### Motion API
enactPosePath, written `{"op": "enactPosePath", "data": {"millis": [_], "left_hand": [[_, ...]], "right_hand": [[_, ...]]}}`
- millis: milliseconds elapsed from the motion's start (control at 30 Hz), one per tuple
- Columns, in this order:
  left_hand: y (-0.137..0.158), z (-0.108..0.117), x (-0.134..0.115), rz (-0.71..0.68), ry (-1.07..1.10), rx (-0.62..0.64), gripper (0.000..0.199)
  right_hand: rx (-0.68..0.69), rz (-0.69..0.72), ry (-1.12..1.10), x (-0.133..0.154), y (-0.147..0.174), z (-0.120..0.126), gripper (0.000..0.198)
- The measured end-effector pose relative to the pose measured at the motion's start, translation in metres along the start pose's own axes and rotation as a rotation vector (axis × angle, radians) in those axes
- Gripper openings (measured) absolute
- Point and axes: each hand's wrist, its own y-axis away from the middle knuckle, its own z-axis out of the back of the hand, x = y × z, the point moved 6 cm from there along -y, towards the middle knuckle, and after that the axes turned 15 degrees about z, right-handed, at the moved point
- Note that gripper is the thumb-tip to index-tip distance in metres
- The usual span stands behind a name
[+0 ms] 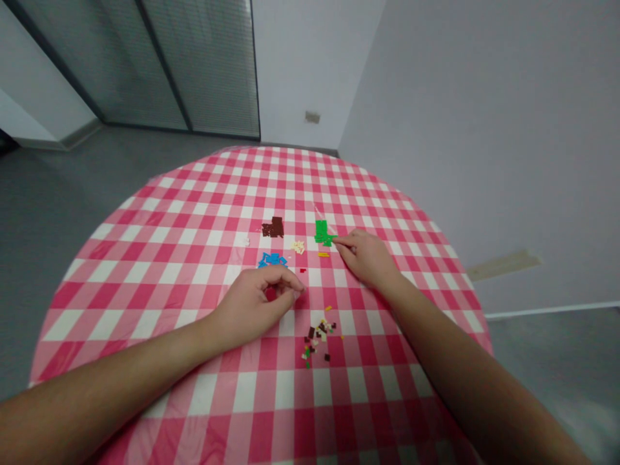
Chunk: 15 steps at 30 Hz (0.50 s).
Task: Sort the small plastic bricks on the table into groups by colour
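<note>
My right hand (367, 258) reaches to the far pile of small green toy bricks (321, 230). Thumb and forefinger are pinched together at the pile's right edge, on a small green brick. My left hand (256, 298) rests nearer to me, just in front of the blue bricks (272, 259) and partly covering them. Its thumb and forefinger curl together into a ring; anything between the tips is too small to make out. Close by lie red bricks (303, 270), cream bricks (298, 247) and yellow bricks (323, 254).
Dark brown bricks (274, 227) form a group at the back left, with a few white pieces (247, 242) nearby. A mixed scatter of small bricks (318, 332) lies in front, between my forearms. The round table wears a checked red-and-white cloth (203, 413). A wall (484, 129) stands at the right.
</note>
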Motion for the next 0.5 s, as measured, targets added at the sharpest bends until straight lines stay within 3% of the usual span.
{"op": "enactPosePath", "data": {"millis": [167, 400, 500], "left_hand": [[-0.002, -0.008, 0.005, -0.009, -0.136, 0.110, 0.017], [0.014, -0.034, -0.006, -0.299, -0.388, 0.385, 0.028], [0.018, -0.042, -0.005, -0.396, -0.494, 0.402, 0.026]], "right_hand": [[0.018, 0.004, 0.014, 0.001, 0.000, -0.001, 0.031], [-0.025, -0.003, 0.005, 0.002, 0.000, 0.003, 0.033], [-0.062, -0.005, -0.018, 0.002, 0.000, 0.004, 0.032]]}}
